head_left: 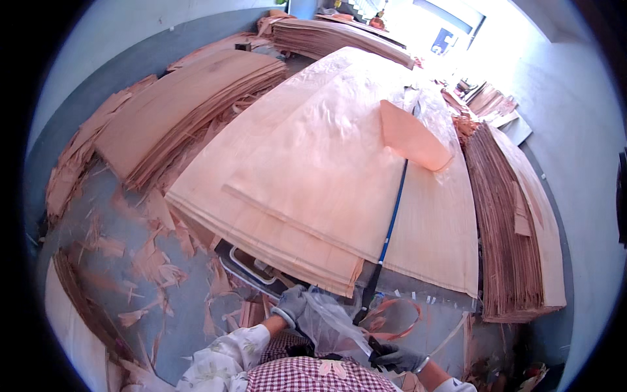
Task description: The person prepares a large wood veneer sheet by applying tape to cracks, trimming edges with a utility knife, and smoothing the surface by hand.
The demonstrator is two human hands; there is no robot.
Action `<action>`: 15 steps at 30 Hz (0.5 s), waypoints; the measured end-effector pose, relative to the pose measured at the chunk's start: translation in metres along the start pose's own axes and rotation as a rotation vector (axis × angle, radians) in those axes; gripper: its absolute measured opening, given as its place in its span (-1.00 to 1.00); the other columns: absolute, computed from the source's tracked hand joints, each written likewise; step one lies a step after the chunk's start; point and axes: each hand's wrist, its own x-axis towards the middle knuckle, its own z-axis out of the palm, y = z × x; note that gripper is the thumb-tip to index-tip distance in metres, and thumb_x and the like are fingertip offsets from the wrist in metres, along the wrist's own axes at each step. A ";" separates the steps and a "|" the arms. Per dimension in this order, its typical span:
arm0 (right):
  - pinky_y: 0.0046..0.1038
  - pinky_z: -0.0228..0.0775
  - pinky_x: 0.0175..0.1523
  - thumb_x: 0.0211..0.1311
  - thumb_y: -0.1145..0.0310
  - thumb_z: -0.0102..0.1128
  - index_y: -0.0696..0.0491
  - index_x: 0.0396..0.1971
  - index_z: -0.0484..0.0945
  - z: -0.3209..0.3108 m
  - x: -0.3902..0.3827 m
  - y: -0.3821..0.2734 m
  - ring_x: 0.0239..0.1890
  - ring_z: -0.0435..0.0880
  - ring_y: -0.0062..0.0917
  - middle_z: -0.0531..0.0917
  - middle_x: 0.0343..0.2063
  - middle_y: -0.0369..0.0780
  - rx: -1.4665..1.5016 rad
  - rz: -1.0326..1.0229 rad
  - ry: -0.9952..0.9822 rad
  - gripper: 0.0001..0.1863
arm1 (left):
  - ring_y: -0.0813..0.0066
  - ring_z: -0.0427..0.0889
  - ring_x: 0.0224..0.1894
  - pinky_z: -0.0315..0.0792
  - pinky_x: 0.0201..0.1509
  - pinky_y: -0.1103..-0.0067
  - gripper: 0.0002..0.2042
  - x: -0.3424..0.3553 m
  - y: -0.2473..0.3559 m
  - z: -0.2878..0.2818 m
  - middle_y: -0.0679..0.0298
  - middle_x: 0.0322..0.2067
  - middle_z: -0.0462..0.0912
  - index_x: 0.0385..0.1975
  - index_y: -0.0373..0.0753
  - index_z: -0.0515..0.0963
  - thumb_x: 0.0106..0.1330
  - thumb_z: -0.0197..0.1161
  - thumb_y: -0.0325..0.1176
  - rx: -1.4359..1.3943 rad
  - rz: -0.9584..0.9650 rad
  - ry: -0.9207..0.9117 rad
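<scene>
My left hand (292,305), in a grey glove, is closed on the upper left end of a crumpled piece of clear plastic (332,325) in front of my body. At the plastic's lower right end my right hand (400,359), also gloved, is closed; a dark part beside its fingers is too small to name. Just beyond the plastic, a long blue pole with a black grip (392,225) lies across a large stack of pale wood veneer sheets (294,176). A loose orange-toned veneer piece (415,136) covers part of the pole.
More veneer stacks stand at the left (189,98), right (509,222) and far end (333,36). Torn veneer scraps (157,261) litter the grey floor at left. A black-and-white frame (251,266) sits under the main stack's near edge. An orange strap loop (398,320) lies near my right hand.
</scene>
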 end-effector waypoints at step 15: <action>-0.42 0.51 -0.18 0.09 0.38 0.23 0.15 -0.20 0.50 0.043 -0.144 -0.202 -0.33 0.59 -0.44 0.56 -0.32 -0.17 0.200 -1.379 0.255 -0.72 | 0.52 0.52 -0.23 0.43 -0.15 0.61 -0.66 -0.050 0.219 -0.047 0.22 -0.27 0.57 -0.07 -0.32 0.44 0.16 0.27 -0.40 -0.115 0.678 -0.742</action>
